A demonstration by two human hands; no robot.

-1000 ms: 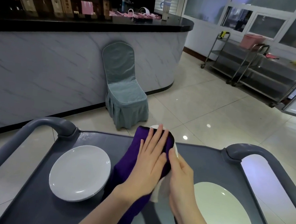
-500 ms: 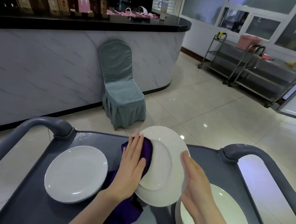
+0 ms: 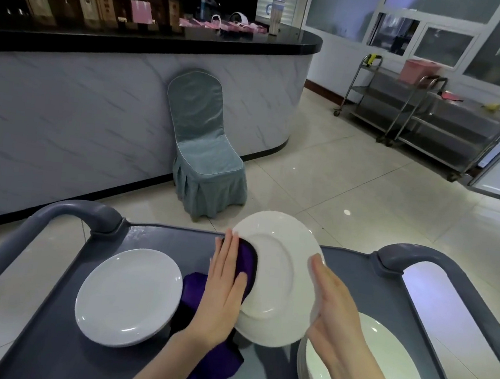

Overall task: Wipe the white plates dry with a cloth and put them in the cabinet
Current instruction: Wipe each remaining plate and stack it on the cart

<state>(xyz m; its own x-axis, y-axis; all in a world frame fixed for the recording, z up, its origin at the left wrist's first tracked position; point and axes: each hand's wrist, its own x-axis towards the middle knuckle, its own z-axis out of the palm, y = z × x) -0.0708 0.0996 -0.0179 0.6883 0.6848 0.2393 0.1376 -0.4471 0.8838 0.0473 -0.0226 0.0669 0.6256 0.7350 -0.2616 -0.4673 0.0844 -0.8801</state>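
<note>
I hold a white plate (image 3: 277, 272) tilted up above the grey cart top (image 3: 49, 353). My right hand (image 3: 334, 315) grips its right rim. My left hand (image 3: 223, 288) lies flat, pressing a purple cloth (image 3: 211, 367) against the plate's left edge; the cloth hangs down to the cart. A single white plate (image 3: 128, 295) lies flat on the cart's left. A stack of white plates (image 3: 377, 375) sits at the right, partly hidden by my right forearm.
Grey cart handles (image 3: 86, 212) rise at both far corners. Beyond the cart stand a covered teal chair (image 3: 205, 160) against a marble-fronted counter (image 3: 97, 105), and steel trolleys (image 3: 428, 121) at the back right. No cabinet is in view.
The cloth and my left hand slid from covering the plate's face to its left edge, baring the white surface. The plate turned more toward me; my right hand shifted along the right rim.
</note>
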